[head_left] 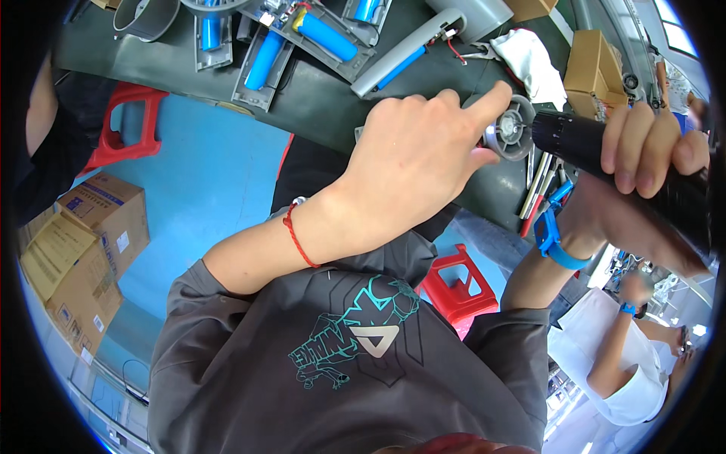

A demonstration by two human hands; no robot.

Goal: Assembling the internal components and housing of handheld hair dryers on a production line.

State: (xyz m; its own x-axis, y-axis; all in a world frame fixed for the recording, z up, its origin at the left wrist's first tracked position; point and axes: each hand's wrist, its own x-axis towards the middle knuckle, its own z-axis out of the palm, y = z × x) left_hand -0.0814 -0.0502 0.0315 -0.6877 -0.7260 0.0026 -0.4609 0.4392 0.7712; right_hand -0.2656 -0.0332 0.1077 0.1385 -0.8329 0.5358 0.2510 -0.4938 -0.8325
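On the far left, on the blue floor (204,189), stands a stack of cardboard boxes (79,253), and a red plastic stool (125,125) is near the edge of the dark green bench (318,83). On the bench lie grey housing halves with blue battery cells (325,35) inside them — several of them, side by side.

In the middle, the left hand (412,155) comes in, with a red string bracelet (297,236) on the wrist. Its grip is closed around a small grey round part (512,129) with ribs like a little wheel; the forefinger lies over the top of the part and the thumb presses from below. The part is held just above the bench edge, and it touches the front end of a black power screwdriver (605,147).

On the right, the right hand (654,144) is wrapped tightly on the black body of this tool; a blue wristband (552,242) is on its wrist. Under the tool lie some hand tools with red and blue handles (541,193). Behind, a white cloth (529,57) and a brown box (594,68) rest on the bench. At the lower right another person in a white shirt (616,363) is seen.
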